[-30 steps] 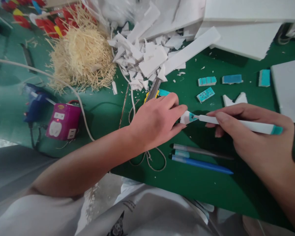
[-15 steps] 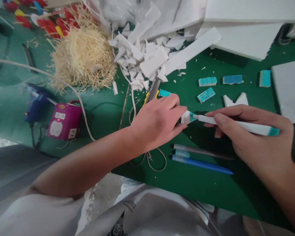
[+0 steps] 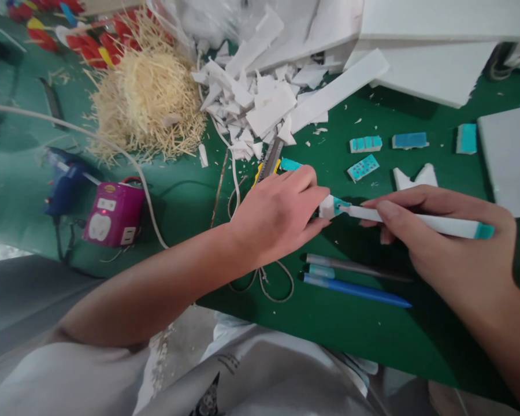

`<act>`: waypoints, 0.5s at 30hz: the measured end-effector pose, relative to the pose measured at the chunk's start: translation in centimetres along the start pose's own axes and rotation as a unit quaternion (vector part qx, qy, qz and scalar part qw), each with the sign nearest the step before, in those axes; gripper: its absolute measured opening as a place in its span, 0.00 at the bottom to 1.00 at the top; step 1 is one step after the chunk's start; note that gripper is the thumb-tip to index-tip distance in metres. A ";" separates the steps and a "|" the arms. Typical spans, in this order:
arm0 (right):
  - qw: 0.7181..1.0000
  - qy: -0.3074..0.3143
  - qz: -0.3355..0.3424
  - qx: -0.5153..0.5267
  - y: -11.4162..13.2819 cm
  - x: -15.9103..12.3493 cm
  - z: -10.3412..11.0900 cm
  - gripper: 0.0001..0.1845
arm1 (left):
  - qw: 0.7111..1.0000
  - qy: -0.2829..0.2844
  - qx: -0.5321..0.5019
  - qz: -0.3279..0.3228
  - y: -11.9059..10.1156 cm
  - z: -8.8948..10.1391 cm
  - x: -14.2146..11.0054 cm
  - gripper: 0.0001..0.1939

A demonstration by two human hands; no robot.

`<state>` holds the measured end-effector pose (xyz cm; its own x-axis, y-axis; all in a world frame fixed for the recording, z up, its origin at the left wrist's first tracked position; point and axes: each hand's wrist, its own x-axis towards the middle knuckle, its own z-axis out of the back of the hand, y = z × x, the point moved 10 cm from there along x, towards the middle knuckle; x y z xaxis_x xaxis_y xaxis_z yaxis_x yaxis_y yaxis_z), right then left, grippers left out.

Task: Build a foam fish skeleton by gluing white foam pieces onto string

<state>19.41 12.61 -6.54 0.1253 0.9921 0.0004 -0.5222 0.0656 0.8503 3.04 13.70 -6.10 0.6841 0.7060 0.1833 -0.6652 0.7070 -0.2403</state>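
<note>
Between the fingers of my left hand (image 3: 281, 214) is a small white foam piece (image 3: 328, 208), its right end coloured teal. My right hand (image 3: 450, 237) grips a white marker (image 3: 437, 224) with a teal end, and its tip touches the coloured part of the foam. Part of the piece is hidden by my left fingers. Below the hands lie a grey marker (image 3: 355, 266), a teal cap (image 3: 322, 271) and a blue marker (image 3: 357, 290). A cutter knife (image 3: 271, 159) with yellow edges lies partly under my left hand, beside a teal strip (image 3: 290, 164).
Several teal and blue foam blocks (image 3: 363, 168) lie beyond my hands, near a notched white piece (image 3: 416, 177). White foam scraps (image 3: 268, 101) and straw (image 3: 153, 98) are heaped at the back. A magenta power adapter (image 3: 115, 214) and a blue glue gun (image 3: 65, 179) stand left.
The teal colouring on the foam piece reaches a little further along its end. The marker has shifted very slightly; my left hand stays in place.
</note>
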 end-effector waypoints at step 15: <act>0.999 0.038 -0.009 0.018 -0.1 0.2 -0.6 0.10 | 1.000 0.009 0.002 0.001 0.1 -0.2 0.0 0.12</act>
<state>19.02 12.85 -6.92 0.0689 0.9961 -0.0549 -0.4900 0.0818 0.8679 2.98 13.77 -6.32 0.6873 0.7071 0.1662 -0.6684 0.7053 -0.2364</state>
